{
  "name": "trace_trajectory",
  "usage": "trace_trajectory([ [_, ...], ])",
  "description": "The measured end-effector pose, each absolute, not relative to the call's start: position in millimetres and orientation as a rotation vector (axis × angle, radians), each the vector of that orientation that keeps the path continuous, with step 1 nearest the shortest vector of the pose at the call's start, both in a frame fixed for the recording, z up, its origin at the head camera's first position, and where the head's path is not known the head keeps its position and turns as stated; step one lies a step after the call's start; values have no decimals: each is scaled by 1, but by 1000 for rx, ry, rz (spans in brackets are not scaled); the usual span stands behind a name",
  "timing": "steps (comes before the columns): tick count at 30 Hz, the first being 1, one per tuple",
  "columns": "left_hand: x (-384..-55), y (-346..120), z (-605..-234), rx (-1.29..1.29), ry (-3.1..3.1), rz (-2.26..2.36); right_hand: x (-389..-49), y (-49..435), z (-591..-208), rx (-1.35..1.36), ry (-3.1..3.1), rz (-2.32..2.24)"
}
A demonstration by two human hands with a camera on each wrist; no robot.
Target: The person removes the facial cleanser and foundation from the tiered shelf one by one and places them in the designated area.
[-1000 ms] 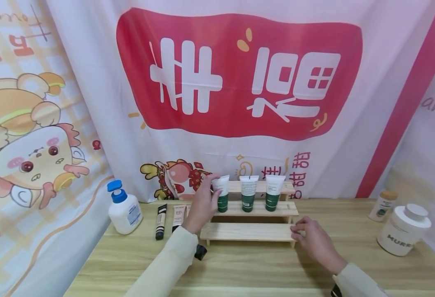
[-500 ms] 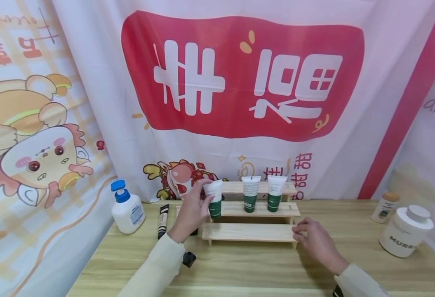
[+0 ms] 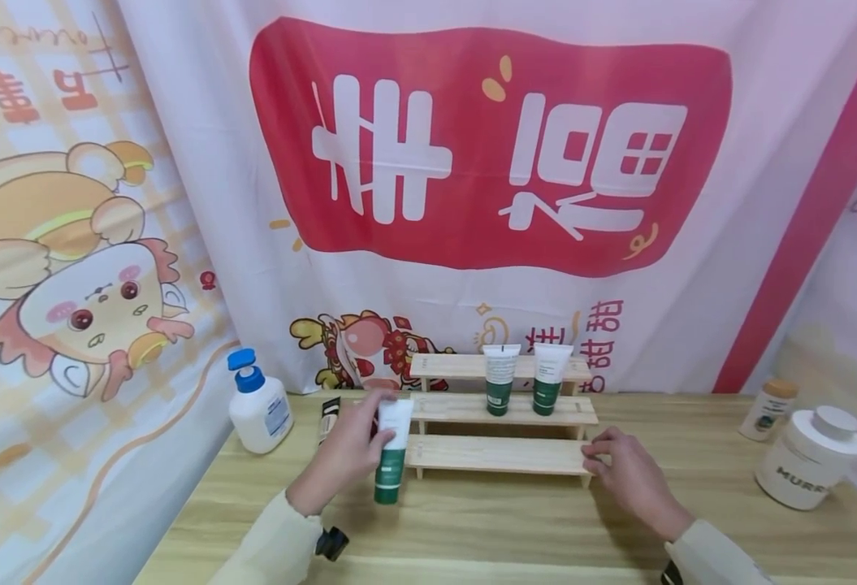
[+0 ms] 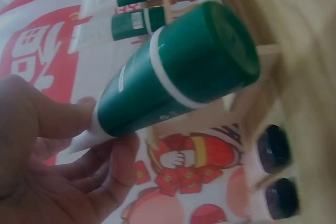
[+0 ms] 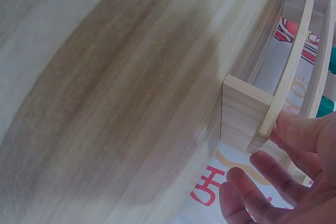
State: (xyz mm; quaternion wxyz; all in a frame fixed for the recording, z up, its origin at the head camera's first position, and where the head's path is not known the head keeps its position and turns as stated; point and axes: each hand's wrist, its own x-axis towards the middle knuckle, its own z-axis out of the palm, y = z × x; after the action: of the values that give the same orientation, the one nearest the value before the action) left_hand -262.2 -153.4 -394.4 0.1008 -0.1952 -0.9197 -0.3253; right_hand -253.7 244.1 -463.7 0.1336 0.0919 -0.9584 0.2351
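My left hand pinches a white and green squeeze tube between thumb and fingers. The tube hangs cap down off the left end of the three-step wooden rack; its green cap end faces the left wrist camera. My right hand grips the right end of the rack's lowest step, thumb and fingertips at the corner of the board. Two matching tubes, one printed with small text and one beside it, stand on the middle step.
A white pump bottle with a blue top stands at the left. Partly behind my left hand lies a black-ended tube. To the right stand a white jar and a small tan-capped bottle. A printed curtain hangs behind.
My left hand has lifted the leftmost tube off the middle step and brought it left and down towards the front. My right hand stays at the rack's end.
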Motion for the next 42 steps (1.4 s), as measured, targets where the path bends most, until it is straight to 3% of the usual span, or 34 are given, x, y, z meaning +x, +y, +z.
trace_trajectory([
  [10,-267,-175,-437,-447,-3069,-942,-256,246,-466,276,-2778,685],
  [21,-266,-177,-459,-299,-3176,-1076,-256,244,-466,253,-2794,691],
  [35,-264,-176,-457,-143,-3218,-971,-255,246,-465,242,-2783,696],
  [42,-267,-168,-429,-102,-3153,-850,-255,245,-466,252,-2776,706],
])
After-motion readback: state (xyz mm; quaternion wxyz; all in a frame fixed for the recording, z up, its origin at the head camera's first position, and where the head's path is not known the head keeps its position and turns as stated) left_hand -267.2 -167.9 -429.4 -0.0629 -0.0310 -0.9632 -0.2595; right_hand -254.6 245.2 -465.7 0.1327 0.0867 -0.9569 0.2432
